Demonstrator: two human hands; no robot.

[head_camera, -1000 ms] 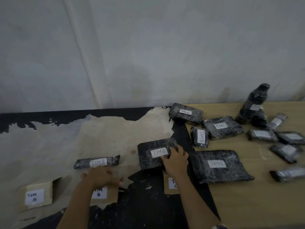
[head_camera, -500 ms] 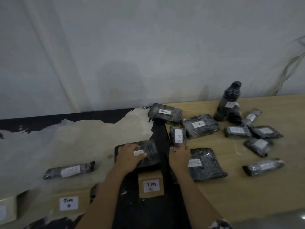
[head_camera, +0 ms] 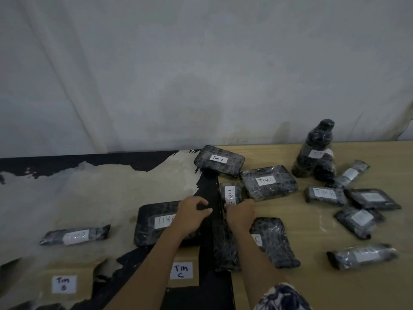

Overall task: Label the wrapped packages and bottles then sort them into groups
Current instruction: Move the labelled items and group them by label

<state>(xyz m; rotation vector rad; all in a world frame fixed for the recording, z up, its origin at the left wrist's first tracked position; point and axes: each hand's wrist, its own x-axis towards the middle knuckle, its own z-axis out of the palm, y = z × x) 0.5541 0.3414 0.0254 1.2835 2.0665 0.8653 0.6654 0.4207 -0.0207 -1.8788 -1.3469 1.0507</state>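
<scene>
Black wrapped packages with white labels lie on the table. My left hand (head_camera: 193, 211) hovers with loosely curled fingers over the right edge of a flat TIM C package (head_camera: 154, 222) and holds nothing. My right hand (head_camera: 240, 212) grips the near end of a small TIM B package (head_camera: 231, 192). Under my right forearm lies a larger TIM C package (head_camera: 276, 242). A long TIM B roll (head_camera: 74, 236) lies at the left. Cardboard group tags read TIM C (head_camera: 181, 270) and TIM B (head_camera: 63, 284).
Two more TIM C packages (head_camera: 219, 159) (head_camera: 268, 182) lie beyond my hands. A wrapped bottle (head_camera: 317, 151) stands at the back right, with several smaller labelled packages (head_camera: 325, 194) and a roll (head_camera: 362, 256) scattered over the wooden table (head_camera: 324, 285). A grey wall stands behind.
My left hand came off the TIM C package's label and shifted right. My right hand moved forward from the large TIM C package onto the small TIM B package.
</scene>
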